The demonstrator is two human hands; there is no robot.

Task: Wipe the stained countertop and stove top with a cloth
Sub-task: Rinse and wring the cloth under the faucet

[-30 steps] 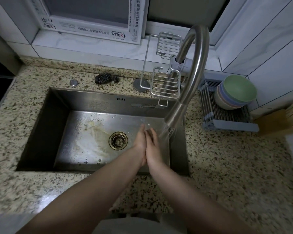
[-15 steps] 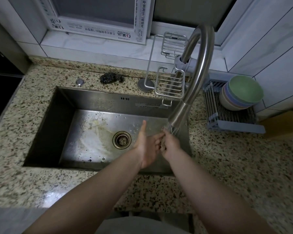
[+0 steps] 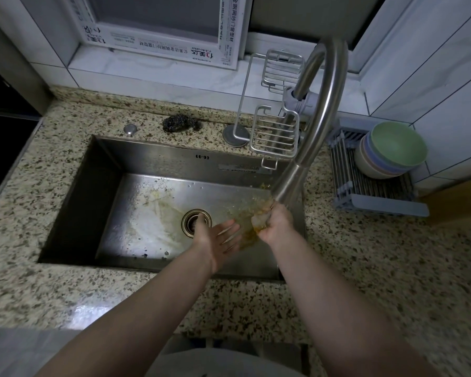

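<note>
Both of my hands are over the steel sink (image 3: 93,191), under the tall curved faucet (image 3: 326,110). My right hand (image 3: 278,224) sits directly below the spout with its fingers curled, and water splashes over it with a yellowish tint. I see nothing held in it. My left hand (image 3: 215,238) lies beside it, palm up with straight fingers, close to the drain (image 3: 189,225). The speckled granite countertop (image 3: 378,273) surrounds the sink. No cloth is in view. The sink floor shows yellowish stains left of the drain.
A dark scourer (image 3: 181,123) lies behind the sink. A wire caddy (image 3: 273,134) stands by the faucet base. Stacked bowls (image 3: 392,153) sit on a grey drying rack (image 3: 370,198) at the right, next to a wooden board (image 3: 457,205). A dark surface (image 3: 3,137) lies at far left.
My hands were pressed palm to palm, then separated. The right hand rose under the spout and curled; the left hand opened palm up and dropped back toward the drain.
</note>
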